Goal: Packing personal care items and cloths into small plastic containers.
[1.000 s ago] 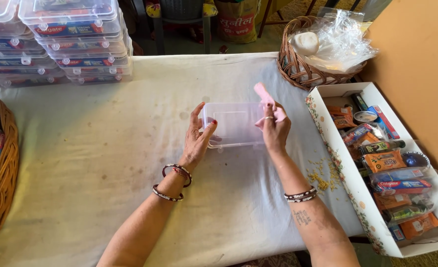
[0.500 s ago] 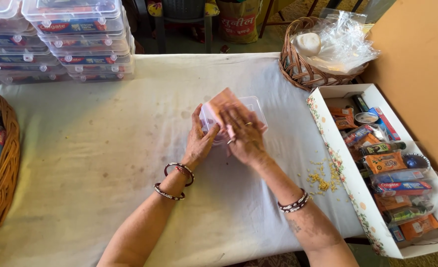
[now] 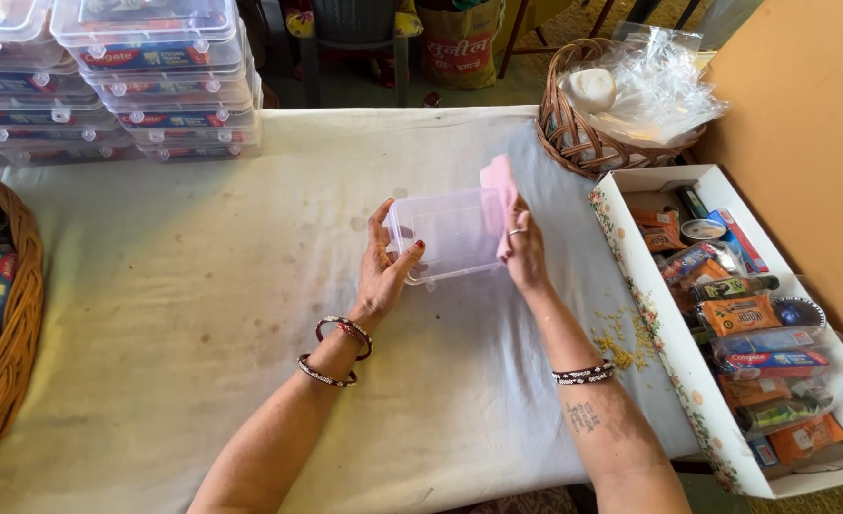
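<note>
My left hand (image 3: 383, 271) grips the left side of a small clear plastic box (image 3: 448, 233), thumb over its near rim. The box is tilted so that its opening faces me, just above the white tablecloth (image 3: 184, 314). My right hand (image 3: 524, 249) holds the box's right side and also pinches a pink cloth (image 3: 499, 183) against that wall. The cloth sticks up past the box's far right corner. The box looks empty inside.
Stacks of filled clear lidded boxes (image 3: 146, 86) stand at the far left. A wicker basket (image 3: 597, 143) with plastic bags sits at the far right. A long white carton (image 3: 726, 314) of packaged goods runs along the right edge. Another wicker basket (image 3: 8, 362) is at the left. Yellow crumbs (image 3: 621, 338) lie near my right forearm.
My right hand with the pink cloth went from the box's right side into the box half a second ago, and is now back at the right wall. The box has tilted toward me.
</note>
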